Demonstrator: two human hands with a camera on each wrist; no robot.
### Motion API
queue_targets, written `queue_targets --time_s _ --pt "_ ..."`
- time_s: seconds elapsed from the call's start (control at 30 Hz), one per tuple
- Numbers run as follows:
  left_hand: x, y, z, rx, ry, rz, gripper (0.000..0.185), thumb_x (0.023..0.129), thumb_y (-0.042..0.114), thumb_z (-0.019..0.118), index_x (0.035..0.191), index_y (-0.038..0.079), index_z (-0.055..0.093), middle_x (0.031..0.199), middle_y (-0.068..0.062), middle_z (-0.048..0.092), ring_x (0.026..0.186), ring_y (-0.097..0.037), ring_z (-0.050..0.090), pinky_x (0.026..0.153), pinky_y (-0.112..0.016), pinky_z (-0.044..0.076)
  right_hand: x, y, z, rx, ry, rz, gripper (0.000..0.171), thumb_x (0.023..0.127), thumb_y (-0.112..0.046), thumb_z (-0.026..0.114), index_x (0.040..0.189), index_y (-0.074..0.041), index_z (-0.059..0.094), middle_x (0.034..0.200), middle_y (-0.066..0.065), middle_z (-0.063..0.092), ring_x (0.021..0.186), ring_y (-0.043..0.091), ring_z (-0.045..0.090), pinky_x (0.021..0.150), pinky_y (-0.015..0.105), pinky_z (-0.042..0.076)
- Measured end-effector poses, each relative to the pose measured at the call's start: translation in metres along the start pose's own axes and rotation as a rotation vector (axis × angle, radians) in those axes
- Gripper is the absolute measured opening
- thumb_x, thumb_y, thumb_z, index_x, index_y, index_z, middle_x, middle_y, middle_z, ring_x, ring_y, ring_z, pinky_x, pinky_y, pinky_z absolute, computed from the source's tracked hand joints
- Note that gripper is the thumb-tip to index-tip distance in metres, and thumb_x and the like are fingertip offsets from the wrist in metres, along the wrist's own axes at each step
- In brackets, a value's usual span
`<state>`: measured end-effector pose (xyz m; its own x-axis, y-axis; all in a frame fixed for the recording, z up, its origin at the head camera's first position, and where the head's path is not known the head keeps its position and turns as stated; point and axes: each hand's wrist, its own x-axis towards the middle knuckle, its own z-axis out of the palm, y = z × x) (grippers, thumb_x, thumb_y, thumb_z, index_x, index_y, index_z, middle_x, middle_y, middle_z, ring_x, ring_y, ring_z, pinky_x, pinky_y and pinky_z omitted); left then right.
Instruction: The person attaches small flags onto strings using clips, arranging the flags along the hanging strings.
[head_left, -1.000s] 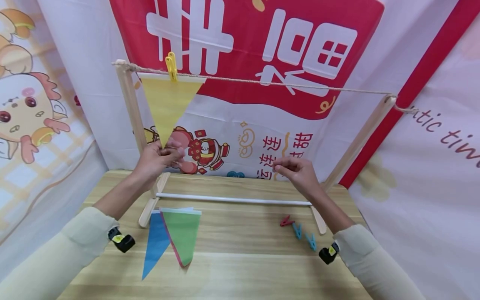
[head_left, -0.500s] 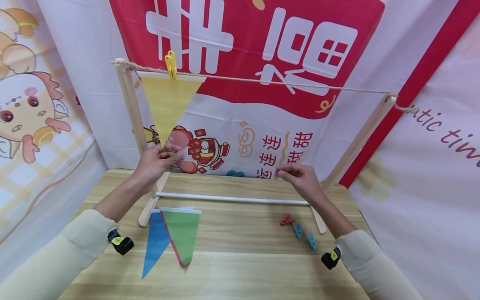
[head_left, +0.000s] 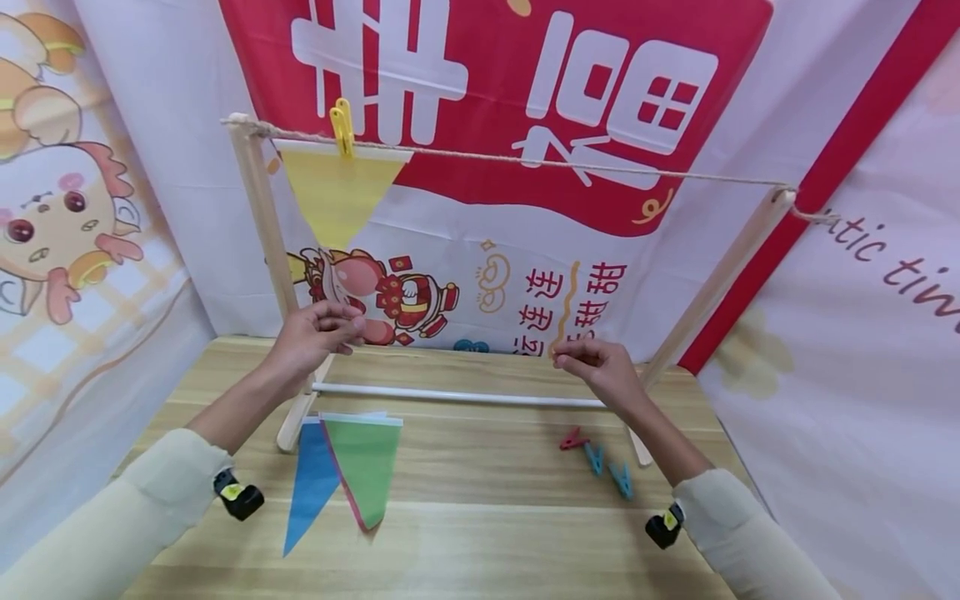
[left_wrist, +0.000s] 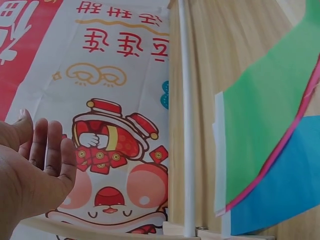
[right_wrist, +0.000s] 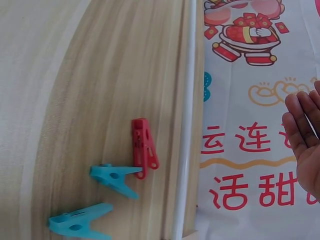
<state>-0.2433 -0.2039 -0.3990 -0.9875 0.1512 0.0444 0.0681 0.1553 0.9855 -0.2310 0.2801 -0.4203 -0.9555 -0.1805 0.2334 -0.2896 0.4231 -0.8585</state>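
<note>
One pennant hung, more laid out on the bench

A yellow pennant (head_left: 335, 196) is seen pegged to the string (head_left: 525, 162) at upper left by a yellow peg (head_left: 342, 129). The left hand (head_left: 313, 333) and right hand (head_left: 600, 367) are held released, grasping nothing. Green (head_left: 365, 467) and blue (head_left: 311, 487) pennants and three pegs (head_left: 596, 460) are left unhung on the bench (head_left: 480, 533).

Bright, even, soft light on my feeds.
Shadows faint, head view bends at the edges, wrist views stay sharp.
</note>
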Motion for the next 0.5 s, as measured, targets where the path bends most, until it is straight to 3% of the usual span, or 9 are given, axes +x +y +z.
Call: queue_targets --time_s 0.5 --pt "-0.006 -0.021 0.002 0.085 -0.015 -0.066 0.041 0.114 0.03 0.072 0.14 0.0 0.065 0.104 0.014 0.079 0.1 -0.009 0.078 0.087 -0.023 0.066 -0.011 0.023 0.005 -0.053 -0.009 0.046 0.024 0.105 -0.017 0.083 0.123 -0.001 0.084 0.118 0.02 0.085 0.095 -0.003 0.078 0.087 0.014 0.063"
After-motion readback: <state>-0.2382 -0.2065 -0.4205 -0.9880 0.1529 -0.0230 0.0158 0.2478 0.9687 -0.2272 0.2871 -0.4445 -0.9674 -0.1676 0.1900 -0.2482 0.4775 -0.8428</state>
